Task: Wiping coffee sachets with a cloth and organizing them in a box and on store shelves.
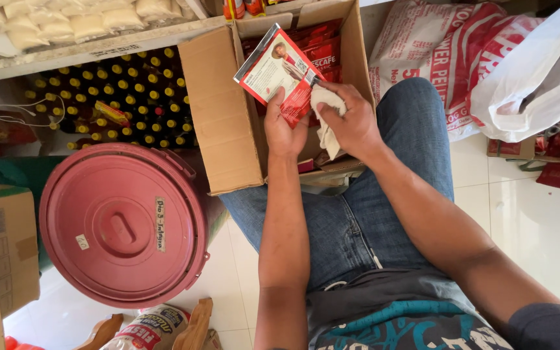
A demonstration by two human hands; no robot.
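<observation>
Wiping that red-and-white sachet pack [279, 72] went best when we kept it pinned properly. Our left hand [284, 126] was gripping the pack by its lower edge, fingers curled up behind it, holding it tilted just over the open cardboard box [223, 116] where more red packs [319, 46] sat. Our right hand [351, 120] was clenched around a white cloth [327, 110], pressing it against the pack's right side. Our take: we wanted a firm thumb pinch low down so the foil didn't buckle, and short strokes running away from the gripping fingers. Bunching the cloth tighter probably would have helped too, since a loose tail hung down toward the box. The pink bucket lid [123, 223] sat near our left knee, well clear.
</observation>
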